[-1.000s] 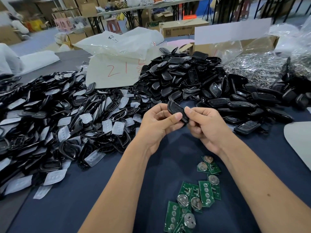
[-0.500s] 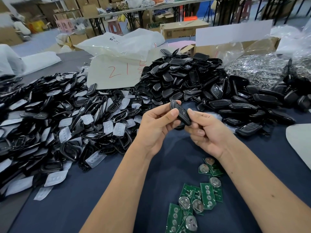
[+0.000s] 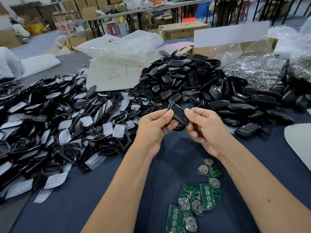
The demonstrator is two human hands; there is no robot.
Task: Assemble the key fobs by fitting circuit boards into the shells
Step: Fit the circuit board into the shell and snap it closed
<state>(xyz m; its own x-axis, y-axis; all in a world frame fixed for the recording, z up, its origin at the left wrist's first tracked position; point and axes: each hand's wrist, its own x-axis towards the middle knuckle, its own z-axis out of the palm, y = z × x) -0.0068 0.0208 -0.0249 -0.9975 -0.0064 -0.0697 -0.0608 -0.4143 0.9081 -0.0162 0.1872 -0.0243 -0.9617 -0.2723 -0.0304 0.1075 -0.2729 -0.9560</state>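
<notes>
Above the blue table (image 3: pixel 101 190), left hand (image 3: pixel 152 130) and right hand (image 3: pixel 204 130) fingers both pinch one black key fob (image 3: pixel 178 113).

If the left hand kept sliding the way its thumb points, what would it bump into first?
Probably the right hand, since both hands pinch the same black plastic key fob and the left hand has its thumb aimed across it; depth is hard to judge.

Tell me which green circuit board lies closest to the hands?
The farthest board from the camera, at the top of the green cluster, just below the right hand. It shows a round silver battery clip; the others lie nearer the camera.
</notes>
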